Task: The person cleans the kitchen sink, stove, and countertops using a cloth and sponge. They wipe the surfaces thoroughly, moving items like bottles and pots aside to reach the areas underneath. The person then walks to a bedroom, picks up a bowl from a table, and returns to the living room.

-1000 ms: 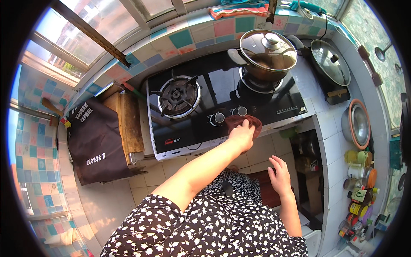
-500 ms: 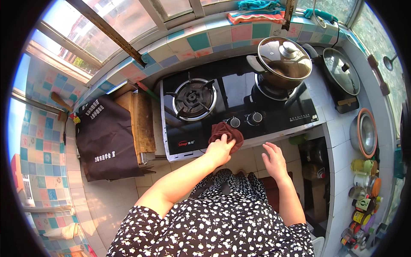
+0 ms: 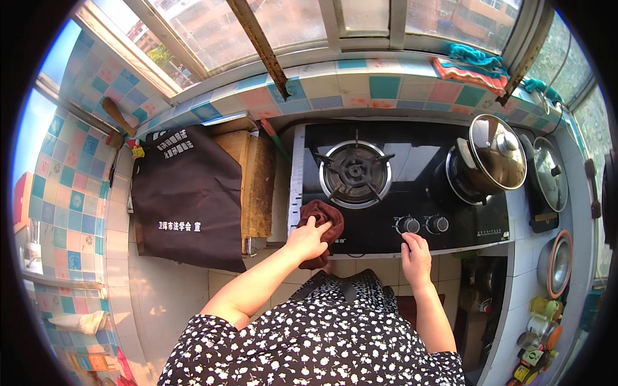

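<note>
My left hand (image 3: 307, 242) grips a dark red-brown cloth (image 3: 329, 217), bunched under the fingers on the front left corner of the black glass gas stove (image 3: 402, 145). The cloth hangs partly over the stove's front edge. To its upper right is the left burner (image 3: 355, 172) with its pan support, which bears no pot. My right hand (image 3: 416, 258) is open and holds nothing, its fingertips at the front edge just below the left control knob (image 3: 408, 224). A second knob (image 3: 438, 224) sits beside that one. On the right burner stands a pot with a glass lid (image 3: 492, 151).
Left of the stove, a dark bag (image 3: 187, 196) drapes over a wooden cabinet (image 3: 259, 186). On the right counter are a lidded pan (image 3: 549, 172), a metal basin (image 3: 561, 262) and several jars (image 3: 541, 325). Towels (image 3: 473, 67) lie on the window ledge.
My left hand has moved the cloth left, from below the knobs to the stove's front left corner. My right hand has come up to the front edge. The view has shifted left.
</note>
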The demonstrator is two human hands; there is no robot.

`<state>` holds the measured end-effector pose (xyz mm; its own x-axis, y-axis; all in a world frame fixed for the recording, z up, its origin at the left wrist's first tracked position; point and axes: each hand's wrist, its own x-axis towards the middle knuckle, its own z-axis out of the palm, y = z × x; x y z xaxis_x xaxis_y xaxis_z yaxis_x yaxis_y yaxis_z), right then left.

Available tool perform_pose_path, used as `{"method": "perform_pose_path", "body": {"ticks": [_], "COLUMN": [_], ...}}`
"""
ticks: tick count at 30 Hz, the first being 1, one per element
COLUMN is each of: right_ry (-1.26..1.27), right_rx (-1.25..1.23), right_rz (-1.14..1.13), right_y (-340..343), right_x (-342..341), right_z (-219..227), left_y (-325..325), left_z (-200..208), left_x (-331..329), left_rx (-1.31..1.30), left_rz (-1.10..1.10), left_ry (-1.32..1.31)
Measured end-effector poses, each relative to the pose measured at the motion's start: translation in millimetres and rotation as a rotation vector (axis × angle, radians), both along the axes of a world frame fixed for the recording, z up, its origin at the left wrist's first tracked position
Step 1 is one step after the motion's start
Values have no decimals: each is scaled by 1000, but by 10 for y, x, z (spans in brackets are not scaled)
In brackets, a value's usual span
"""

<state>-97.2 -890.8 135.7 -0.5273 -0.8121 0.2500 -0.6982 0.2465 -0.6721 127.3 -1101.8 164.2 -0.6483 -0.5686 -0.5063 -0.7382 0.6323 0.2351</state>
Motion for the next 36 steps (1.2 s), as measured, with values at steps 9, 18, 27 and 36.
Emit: {"method": "perform_pose_path", "body": {"ticks": [9,18,27,36], "right_ry": [277,336,369,330], "right_rx": [124,179,208,161], "right_rz": [215,165,137,133], "right_y": [-580,-632,-633,-610], "right_x": [191,222,142,98], "right_z": [-347,-417,-405,-427], "left_y": [-1346,-2651,-2573,-1562], "left_z": [-232,-384,172,-112], "left_x": [-104,-946,-2221,-3871], "left_rx": [-119,-226,-177,-239], "left_rz": [158,-1,-414,-561], "left_ry": [86,92,481,771]}}
